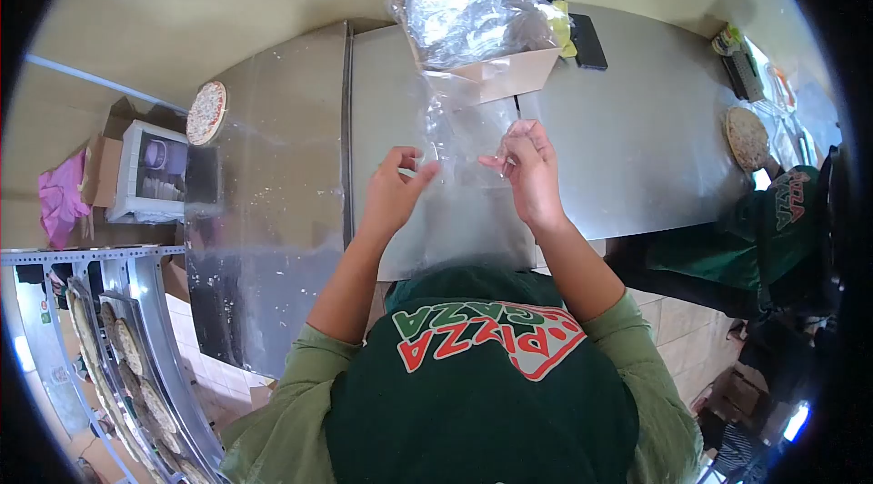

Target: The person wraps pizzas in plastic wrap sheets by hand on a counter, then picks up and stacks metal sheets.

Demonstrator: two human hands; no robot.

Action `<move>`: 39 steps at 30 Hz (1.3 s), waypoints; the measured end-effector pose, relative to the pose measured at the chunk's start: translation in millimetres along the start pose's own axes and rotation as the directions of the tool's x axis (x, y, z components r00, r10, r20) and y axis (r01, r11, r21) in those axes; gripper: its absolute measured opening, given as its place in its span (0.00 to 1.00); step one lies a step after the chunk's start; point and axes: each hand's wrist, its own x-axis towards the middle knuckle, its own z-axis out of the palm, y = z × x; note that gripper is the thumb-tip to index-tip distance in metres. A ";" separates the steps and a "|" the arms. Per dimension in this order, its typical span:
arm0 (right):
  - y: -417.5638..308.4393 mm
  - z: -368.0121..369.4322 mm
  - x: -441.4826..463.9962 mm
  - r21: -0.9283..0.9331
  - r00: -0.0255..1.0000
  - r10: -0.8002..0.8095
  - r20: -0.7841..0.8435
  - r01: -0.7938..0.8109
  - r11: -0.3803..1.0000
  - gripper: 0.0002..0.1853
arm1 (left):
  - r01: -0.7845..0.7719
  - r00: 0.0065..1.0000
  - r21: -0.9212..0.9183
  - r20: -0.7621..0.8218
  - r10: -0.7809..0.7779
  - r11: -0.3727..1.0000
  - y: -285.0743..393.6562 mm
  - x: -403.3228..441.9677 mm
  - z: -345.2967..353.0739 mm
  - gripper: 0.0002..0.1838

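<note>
A thin clear plastic bag (468, 134) stretches between my two hands, in front of the box and over the metal table. At its left edge, my left hand (397, 191) has thumb and fingers curled in on the film. My right hand (531, 176) pinches the bag's right side, with its fingers bent together. The film is see-through, so its exact outline is hard to follow. Just beyond my hands stands an open cardboard box (514, 76), heaped with crumpled clear plastic bags (468, 11).
A black flat object (589, 41) lies right of the box on the metal table (627, 147). Pizzas rest at the far left (206, 113) and right (747, 139). Another person (727, 243) stands at right. A rack with pizzas (132, 347) is lower left.
</note>
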 end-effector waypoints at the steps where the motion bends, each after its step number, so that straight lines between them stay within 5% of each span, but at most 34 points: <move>1: -3.2 0.0 -2.6 -0.087 1.000 -0.029 -0.012 0.028 0.996 0.05 | -0.010 0.998 -0.079 0.057 0.014 0.997 2.0 -2.9 9.7 0.15; 3: -8.5 3.3 -6.8 -0.259 0.996 -0.089 -0.028 0.079 0.963 0.04 | 0.082 0.990 -0.362 0.133 -0.036 0.929 7.2 -6.6 19.9 0.12; 6: -1.2 -50.4 1.3 -0.696 0.952 -0.273 0.140 0.291 0.656 0.05 | 0.272 0.962 -0.772 0.243 -0.128 0.574 27.9 -13.3 17.1 0.11; 9: -4.8 -97.6 10.3 -0.678 0.996 -0.080 0.035 0.082 0.730 0.06 | 0.284 0.952 -0.912 0.306 0.030 0.297 39.9 -20.0 11.3 0.14; 10: -6.8 -101.2 12.4 -0.466 0.992 0.124 -0.038 -0.127 0.876 0.05 | 0.282 0.938 -0.930 0.319 0.137 0.234 29.8 -16.9 17.9 0.16; 11: -7.2 -101.3 14.8 -0.312 0.988 0.142 -0.055 -0.152 0.938 0.05 | 0.287 0.916 -0.943 0.322 0.241 0.170 22.8 -15.0 23.3 0.17; 14: -14.2 -64.5 4.9 0.066 0.988 0.139 -0.072 -0.134 0.989 0.06 | 0.056 0.980 -0.897 -0.034 -0.194 0.439 28.2 -7.0 51.9 0.22; 17: -10.6 -65.6 -0.4 0.109 0.967 0.134 -0.217 -0.112 0.988 0.05 | -0.062 0.974 -0.829 -0.171 -0.146 0.556 16.7 -7.8 80.4 0.23; 20: 6.4 -98.9 20.2 0.110 0.880 0.176 -0.442 -0.141 0.984 0.05 | 0.156 0.956 -0.949 0.074 -0.285 0.276 27.8 -15.5 29.7 0.23; 21: 19.7 -174.3 51.8 0.125 0.884 0.108 -0.455 -0.057 0.991 0.07 | 0.184 0.945 -0.943 0.093 -0.313 0.276 17.4 -9.8 13.5 0.23; 23: 11.3 -210.2 47.9 0.091 0.819 0.201 -0.538 -0.181 0.979 0.08 | 0.244 0.913 -0.930 0.124 -0.387 0.276 -16.8 -1.6 -5.4 0.22; 26: 14.9 -233.8 51.0 -0.377 0.865 0.097 -0.493 -0.313 0.872 0.09 | 0.296 0.810 -0.888 0.038 -0.585 0.353 -84.3 4.5 20.0 0.21; 27: 14.9 -240.7 51.5 -0.638 0.889 -0.098 -0.447 -0.240 0.731 0.09 | 0.349 0.818 -0.786 -0.011 -0.575 0.511 -103.4 4.2 25.2 0.20; 29: 17.1 -253.6 45.4 -0.964 0.898 -0.393 -0.197 -0.105 0.243 0.10 | 0.433 0.835 -0.496 -0.094 -0.542 0.753 -135.4 -4.4 34.6 0.17; 32: -3.6 -230.1 34.5 -0.973 0.934 -0.289 -0.210 -0.171 0.153 0.10 | 0.313 0.768 0.064 -0.604 -0.213 0.948 -159.1 2.9 42.3 0.10; 33: -3.4 -228.0 34.3 -0.972 0.937 -0.275 -0.213 -0.177 0.153 0.10 | 0.165 0.792 0.315 -0.608 0.065 0.935 -143.5 3.6 42.5 0.10; 35: -1.0 -225.1 32.0 -0.969 0.942 -0.246 -0.228 -0.194 0.156 0.09 | -0.111 0.717 0.747 -0.397 0.573 0.656 -92.7 3.5 45.4 0.12; 37: 3.1 -225.7 29.5 -0.972 0.946 -0.250 -0.207 -0.170 0.162 0.09 | -0.532 0.783 0.559 0.038 0.621 0.637 -109.9 15.9 63.7 0.17; 39: -1.0 -225.5 28.2 -0.977 0.949 -0.247 -0.197 -0.170 0.125 0.09 | -0.446 0.873 0.602 0.128 0.471 0.663 -112.1 25.2 80.3 0.27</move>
